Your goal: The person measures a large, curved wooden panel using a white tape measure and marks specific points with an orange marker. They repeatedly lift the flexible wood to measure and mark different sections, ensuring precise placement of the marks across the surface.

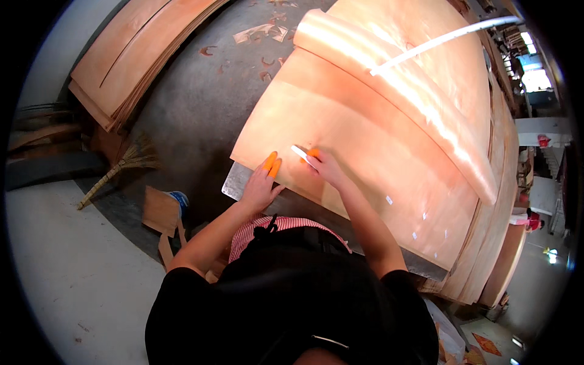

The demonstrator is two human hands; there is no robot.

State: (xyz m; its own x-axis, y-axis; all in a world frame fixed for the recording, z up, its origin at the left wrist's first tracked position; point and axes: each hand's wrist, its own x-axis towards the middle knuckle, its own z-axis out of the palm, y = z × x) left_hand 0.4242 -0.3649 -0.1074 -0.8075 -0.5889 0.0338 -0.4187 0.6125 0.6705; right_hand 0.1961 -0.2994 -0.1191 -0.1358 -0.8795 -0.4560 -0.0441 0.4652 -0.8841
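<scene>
A wide, thin sheet of wood veneer lies before me, its far part rolled back in a long curl. My left hand rests with outstretched fingers on the sheet's near left edge, with orange finger covers on two fingertips. Just to its right, my right hand, which also shows orange at the fingers, grips a slim white tool. The tool's far end points up and left, low over the veneer; I cannot tell its exact kind. Small white patches dot the right part of the sheet.
Under the veneer, a grey metal board sticks out along the near edge. A white bar reaches over the curl. More veneer is stacked at the upper left. On the left are a straw broom and a bucket; scraps litter the floor.
</scene>
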